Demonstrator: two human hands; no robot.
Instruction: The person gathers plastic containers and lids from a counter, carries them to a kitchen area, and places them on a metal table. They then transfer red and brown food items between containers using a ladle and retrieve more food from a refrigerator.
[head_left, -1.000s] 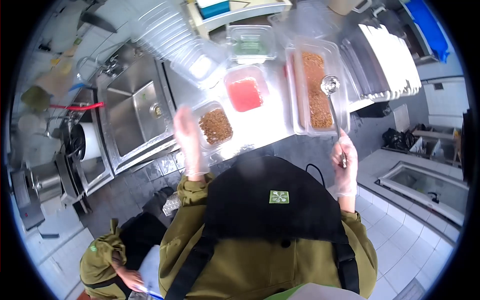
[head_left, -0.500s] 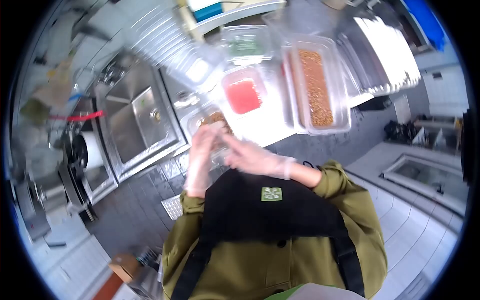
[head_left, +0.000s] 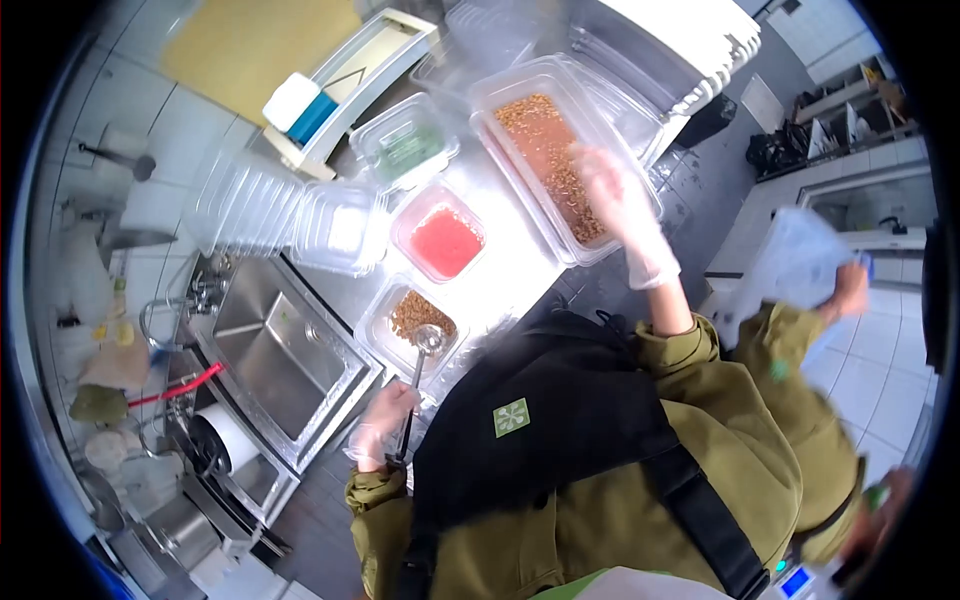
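Observation:
My left hand (head_left: 388,408), in a clear glove, is closed around the handle of a metal ladle (head_left: 429,341). The ladle's bowl rests on brown crumbly food (head_left: 409,313) in a small clear container (head_left: 371,329) at the counter's near edge. My gloved right hand (head_left: 615,200) is over the right side of a long clear tub (head_left: 492,88) of brown, nut-like bits (head_left: 572,193). Motion smears its fingers, so I cannot see whether they hold anything. A clear container of red food (head_left: 447,243) stands just behind the small one.
Stacked clear containers (head_left: 340,225) lie left of the red food, beside a steel sink (head_left: 285,350). Behind is a lidded container with green contents (head_left: 408,150). At right, another person's hand (head_left: 850,290) holds a translucent plastic bag (head_left: 785,262).
My right hand has moved from the small container to the long tub. My left hand now grips the ladle. The view has turned, and another person with a bag has appeared at right.

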